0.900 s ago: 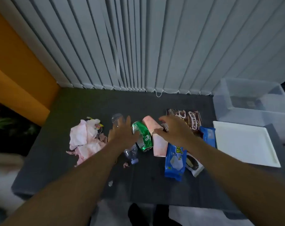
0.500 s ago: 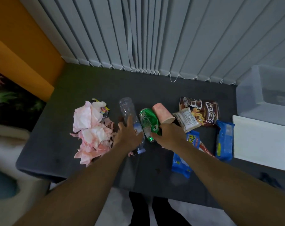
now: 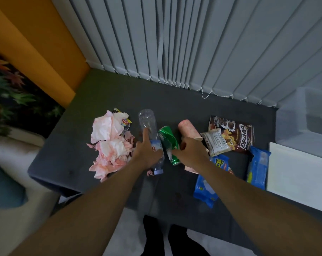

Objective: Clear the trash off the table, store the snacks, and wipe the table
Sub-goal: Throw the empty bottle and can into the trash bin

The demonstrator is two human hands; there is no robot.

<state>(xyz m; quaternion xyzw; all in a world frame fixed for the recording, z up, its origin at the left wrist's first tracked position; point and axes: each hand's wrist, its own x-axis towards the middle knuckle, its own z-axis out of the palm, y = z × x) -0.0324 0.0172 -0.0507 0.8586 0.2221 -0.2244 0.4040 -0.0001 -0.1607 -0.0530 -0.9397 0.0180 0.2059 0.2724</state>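
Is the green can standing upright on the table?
No, the can lies on its side between the bottle and the pink cup.

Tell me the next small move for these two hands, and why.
Probably curl the fingers of the left hand round the clear bottle and lift it. That hand lies on the bottle with a finger straight along it, not yet gripping, and the bottle lies flat on the table. The right hand is at the green can.
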